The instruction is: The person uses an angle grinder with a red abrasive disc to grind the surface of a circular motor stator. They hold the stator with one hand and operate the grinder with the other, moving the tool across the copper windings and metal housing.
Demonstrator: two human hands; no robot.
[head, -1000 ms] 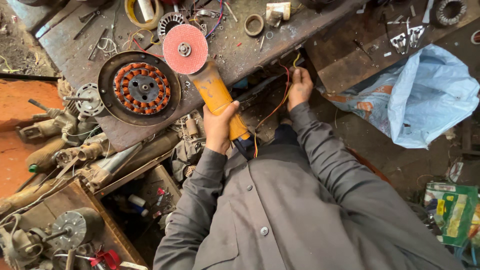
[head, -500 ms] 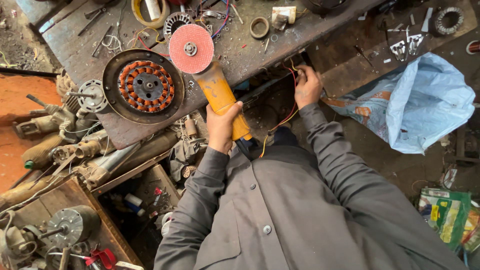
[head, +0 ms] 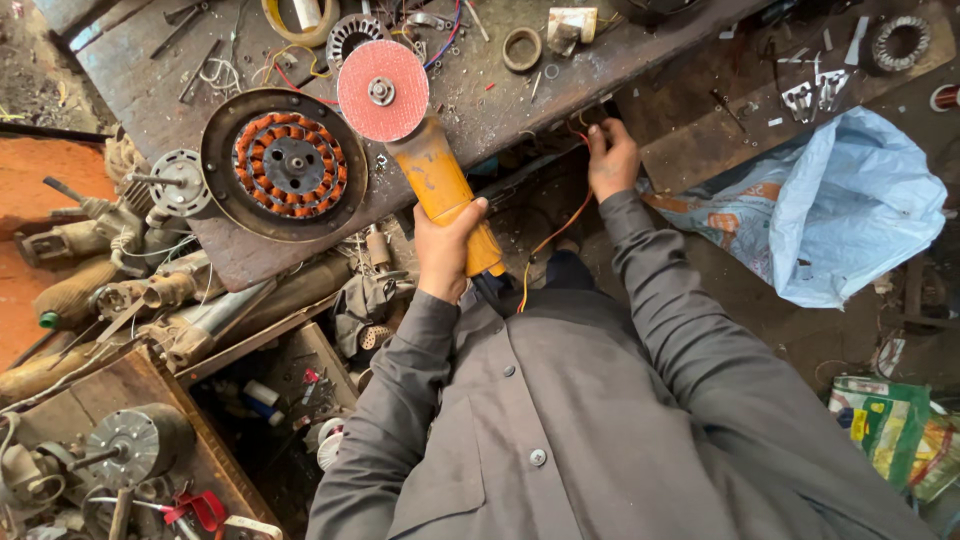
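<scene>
Gripping yellow grinder [head: 440,185] (left hand [head: 445,250])

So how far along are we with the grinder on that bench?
Done: the yellow angle grinder is up on the workbench, its red disc beside the copper-wound stator. In hand: the left hand grips the grinder's body, while the right hand handles thin red and orange wires at the bench edge. Left: the disc isn't touching any workpiece; no grinding marks or sparks show.
</scene>
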